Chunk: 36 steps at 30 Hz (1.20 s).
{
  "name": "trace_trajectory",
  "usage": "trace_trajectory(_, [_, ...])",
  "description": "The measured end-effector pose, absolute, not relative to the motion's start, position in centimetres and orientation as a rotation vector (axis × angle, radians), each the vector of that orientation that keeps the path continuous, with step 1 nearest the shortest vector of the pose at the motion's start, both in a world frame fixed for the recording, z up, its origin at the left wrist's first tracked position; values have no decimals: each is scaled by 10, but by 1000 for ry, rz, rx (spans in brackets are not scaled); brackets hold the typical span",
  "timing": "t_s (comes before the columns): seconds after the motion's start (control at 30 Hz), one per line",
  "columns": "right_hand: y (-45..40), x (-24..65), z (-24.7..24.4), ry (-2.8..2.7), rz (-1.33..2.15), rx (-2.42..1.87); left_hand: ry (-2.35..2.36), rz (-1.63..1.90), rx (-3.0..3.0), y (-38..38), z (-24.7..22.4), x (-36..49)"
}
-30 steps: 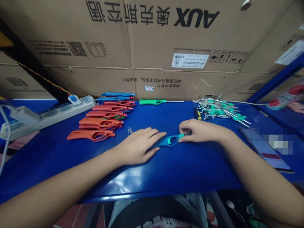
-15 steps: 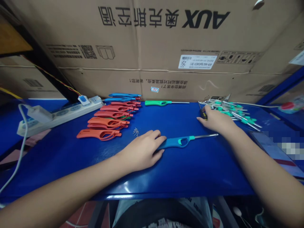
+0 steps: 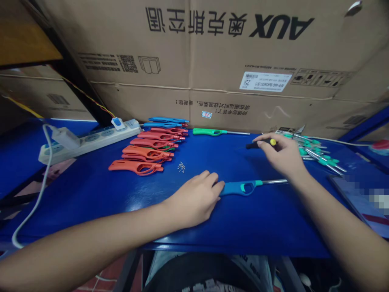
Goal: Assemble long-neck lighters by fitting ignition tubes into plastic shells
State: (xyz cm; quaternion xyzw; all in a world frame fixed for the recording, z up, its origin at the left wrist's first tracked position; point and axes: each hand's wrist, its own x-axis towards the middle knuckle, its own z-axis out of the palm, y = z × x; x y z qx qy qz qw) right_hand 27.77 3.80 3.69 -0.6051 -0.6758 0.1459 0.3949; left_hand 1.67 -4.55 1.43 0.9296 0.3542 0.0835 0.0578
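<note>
My left hand is closed around the handle end of a blue gas lighter, which lies on the blue table with its metal tube pointing right. In my right hand is a screwdriver with a black and yellow handle, held above the table and pointing left; its thin shaft is barely visible. A small heap of screws lies beyond my left hand. Farther back rests a green gas lighter with its metal tube to the right.
Red, orange and blue lighter shells are lined up at left. Behind them runs a white power strip with plugs and cables. Metal tubes with green parts are heaped at right, near a flat panel. A cardboard box stands behind.
My right hand has lifted the screwdriver away from beside the pile of metal tubes and turned it to point left. My left hand stays on the blue lighter. The view has shifted slightly.
</note>
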Motion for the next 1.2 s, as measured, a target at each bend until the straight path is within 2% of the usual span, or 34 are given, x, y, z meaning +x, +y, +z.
trace_trajectory(0.1, [22,255,30,-1789,678,-1281,965,260,2841,-49,15,18])
trace_trajectory(0.2, [10,239,20,-1999,833,-1083,876,289,2859,-49,14,17])
trace_trajectory(0.37, [8,231,6,-2174,807,-905,830,308,2865,-47,12,16])
trace_trajectory(0.77, [12,232,1,-2274,736,-848,824,317,2826,-45,10,16])
trace_trajectory(0.9, [10,233,5,-2207,752,-870,822,321,2818,-44,11,15])
trace_trajectory(1.07, [9,240,12,-1893,1012,-998,826,349,2764,-38,6,14])
trace_trajectory(1.2, [14,246,15,-1587,1172,-930,834,439,2709,-31,0,14])
